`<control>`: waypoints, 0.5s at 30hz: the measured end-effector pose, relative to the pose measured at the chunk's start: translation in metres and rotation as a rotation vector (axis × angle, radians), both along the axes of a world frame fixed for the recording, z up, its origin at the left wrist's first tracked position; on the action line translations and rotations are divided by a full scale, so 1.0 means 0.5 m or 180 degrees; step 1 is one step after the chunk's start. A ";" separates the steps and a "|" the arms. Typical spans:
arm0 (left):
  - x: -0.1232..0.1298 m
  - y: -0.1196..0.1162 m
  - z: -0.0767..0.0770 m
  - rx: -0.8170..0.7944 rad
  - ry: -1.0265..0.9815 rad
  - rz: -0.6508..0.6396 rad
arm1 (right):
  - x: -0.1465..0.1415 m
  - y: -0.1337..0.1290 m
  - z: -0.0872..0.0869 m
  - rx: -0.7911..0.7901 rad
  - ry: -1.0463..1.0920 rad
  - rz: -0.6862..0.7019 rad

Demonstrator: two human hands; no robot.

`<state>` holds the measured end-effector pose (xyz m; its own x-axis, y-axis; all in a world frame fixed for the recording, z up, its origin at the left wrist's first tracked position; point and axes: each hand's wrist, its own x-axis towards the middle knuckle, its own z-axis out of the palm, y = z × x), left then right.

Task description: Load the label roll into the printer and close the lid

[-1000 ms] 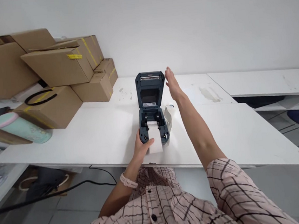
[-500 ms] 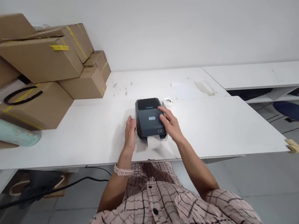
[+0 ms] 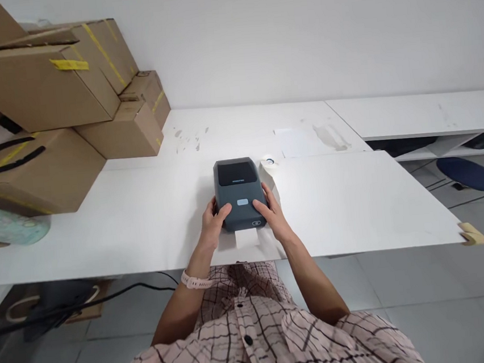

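A dark grey label printer (image 3: pixel 239 196) sits on the white table in front of me, with a pale button on its lid. A white label strip (image 3: pixel 246 238) sticks out of its near edge. My left hand (image 3: pixel 214 223) grips the printer's left side, thumb on top and fingers down the side. My right hand (image 3: pixel 273 213) holds the right side the same way, its thumb near the button. Just beyond the right hand lies a small roll of white labels (image 3: pixel 269 162), with pale backing paper (image 3: pixel 270 180) trailing beside the printer.
Cardboard boxes (image 3: pixel 67 101) are stacked at the left, a black headband (image 3: pixel 8 155) on one. A mint-green bottle (image 3: pixel 10 224) lies by them. Tape (image 3: pixel 473 233) wraps the white table's (image 3: pixel 355 205) right corner. A blue stool (image 3: pixel 468 174) stands beyond.
My left hand has come from beside the printer onto its left side. My right hand has slid nearer me along the right side. The printer's lid looks lowered at the near edge.
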<state>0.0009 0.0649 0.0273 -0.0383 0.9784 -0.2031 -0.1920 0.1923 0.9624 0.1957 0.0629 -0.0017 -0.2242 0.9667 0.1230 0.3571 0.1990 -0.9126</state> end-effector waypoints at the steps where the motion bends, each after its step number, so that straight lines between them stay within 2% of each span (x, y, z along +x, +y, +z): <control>1: -0.001 0.003 0.003 0.0023 0.0021 -0.0020 | -0.003 0.001 -0.004 -0.0040 0.0175 -0.0120; 3: -0.003 0.002 0.006 0.0033 0.0023 -0.0089 | -0.008 0.002 -0.007 -0.0167 0.0598 -0.0409; 5: -0.002 -0.018 -0.001 0.0043 0.0086 0.0051 | -0.012 0.003 -0.004 -0.0234 0.0757 -0.0460; 9: 0.017 -0.111 -0.041 0.0106 0.0807 0.1143 | -0.015 0.003 -0.001 -0.0206 0.0782 -0.0476; 10: 0.024 -0.135 -0.051 -0.0006 0.0912 0.1238 | -0.015 0.003 -0.003 -0.0168 0.0758 -0.0498; 11: 0.031 -0.155 -0.058 -0.0136 0.0857 0.1067 | -0.016 0.004 -0.006 -0.0131 0.0750 -0.0527; 13: 0.045 -0.180 -0.060 -0.0504 0.0412 0.0149 | -0.018 0.006 -0.012 -0.0082 0.0817 -0.0572; 15: 0.055 -0.182 -0.046 -0.0782 -0.0063 -0.0536 | -0.021 0.006 -0.014 -0.0039 0.0922 -0.0611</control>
<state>0.0285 -0.0262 0.0044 0.1265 0.8921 -0.4337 -0.1558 0.4496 0.8795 0.1853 0.0661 -0.0086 0.0044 0.9897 0.1431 0.1128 0.1417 -0.9835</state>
